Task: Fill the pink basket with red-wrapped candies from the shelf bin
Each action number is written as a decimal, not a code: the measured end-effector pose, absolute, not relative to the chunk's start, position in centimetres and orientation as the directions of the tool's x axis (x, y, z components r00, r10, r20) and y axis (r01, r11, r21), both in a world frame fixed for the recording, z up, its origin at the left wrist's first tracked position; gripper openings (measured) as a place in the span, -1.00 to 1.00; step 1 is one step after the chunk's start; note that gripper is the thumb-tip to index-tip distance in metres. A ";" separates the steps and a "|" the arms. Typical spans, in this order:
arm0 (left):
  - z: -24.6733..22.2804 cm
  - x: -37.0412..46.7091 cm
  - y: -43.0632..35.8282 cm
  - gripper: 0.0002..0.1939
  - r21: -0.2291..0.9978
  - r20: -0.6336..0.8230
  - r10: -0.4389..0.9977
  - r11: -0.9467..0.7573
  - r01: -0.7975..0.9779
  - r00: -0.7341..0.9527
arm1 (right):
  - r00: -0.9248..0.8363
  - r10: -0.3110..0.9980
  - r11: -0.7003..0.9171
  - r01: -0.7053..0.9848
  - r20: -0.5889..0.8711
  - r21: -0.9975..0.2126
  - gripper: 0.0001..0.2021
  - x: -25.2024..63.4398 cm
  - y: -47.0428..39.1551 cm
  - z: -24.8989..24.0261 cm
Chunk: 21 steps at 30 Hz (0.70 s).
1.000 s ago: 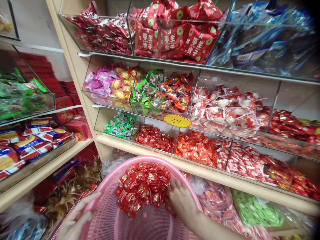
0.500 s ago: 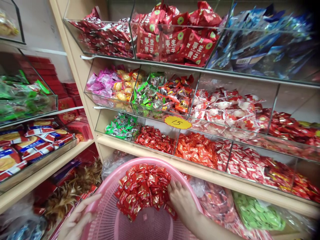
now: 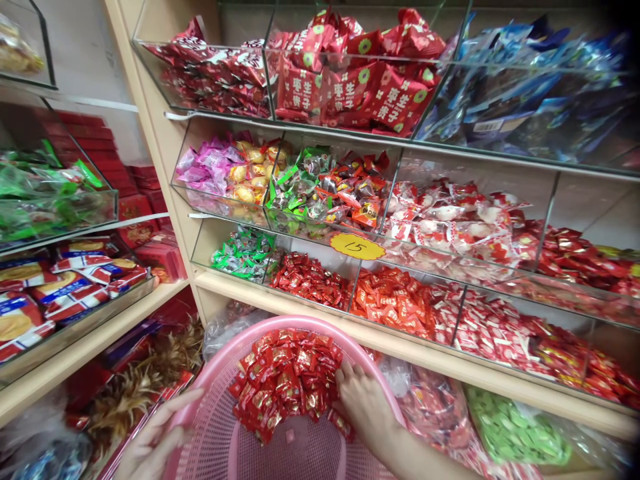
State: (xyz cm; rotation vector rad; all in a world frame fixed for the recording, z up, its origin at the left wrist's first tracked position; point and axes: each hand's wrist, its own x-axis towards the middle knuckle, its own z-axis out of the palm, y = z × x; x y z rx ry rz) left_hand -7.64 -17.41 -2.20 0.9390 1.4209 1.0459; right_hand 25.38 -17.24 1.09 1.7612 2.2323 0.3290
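Observation:
A pink plastic basket (image 3: 210, 427) stands at the bottom centre, with a heap of red wrapped candies (image 3: 290, 373) against its far side. Inside the basket, my right hand (image 3: 363, 403) lies at the right edge of the heap, its fingers slightly bent and partly apart, touching the candies. My left hand (image 3: 163, 433) is at the basket's left rim, thumb and forefinger apart, its lower part cut off by the frame. One small pale pink piece (image 3: 290, 435) shows on the basket floor.
Shelves rise behind the basket, with clear bins of red candies (image 3: 310, 280), orange-red candies (image 3: 393, 300) and red packets (image 3: 350, 87). A yellow price tag (image 3: 357, 246) hangs mid-shelf. Bagged green candies (image 3: 515, 427) lie lower right; biscuit packs (image 3: 75, 280) sit at left.

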 end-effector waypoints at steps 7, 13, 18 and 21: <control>-2.3 -7.5 -17.6 -0.50 0.973 -0.225 0.963 0.230 0.015 -0.151 | -0.182 0.973 0.215 0.936 -0.140 0.278 -0.75 25.0 -17.4 2.8; -3.2 -7.7 -17.4 -0.56 0.981 -0.182 0.974 0.190 0.046 -0.135 | -0.214 0.971 0.219 0.975 -0.110 0.038 -0.74 25.4 -16.2 8.8; -3.1 -7.7 -17.4 -0.54 0.981 -0.183 0.973 0.191 0.041 -0.142 | -0.357 0.933 0.352 0.932 0.055 0.086 -0.84 25.8 -11.0 13.4; -3.0 -7.8 -17.5 -0.57 0.981 -0.180 0.973 0.187 0.042 -0.142 | -0.412 0.905 0.374 0.888 0.102 0.268 -0.76 25.8 -6.8 14.2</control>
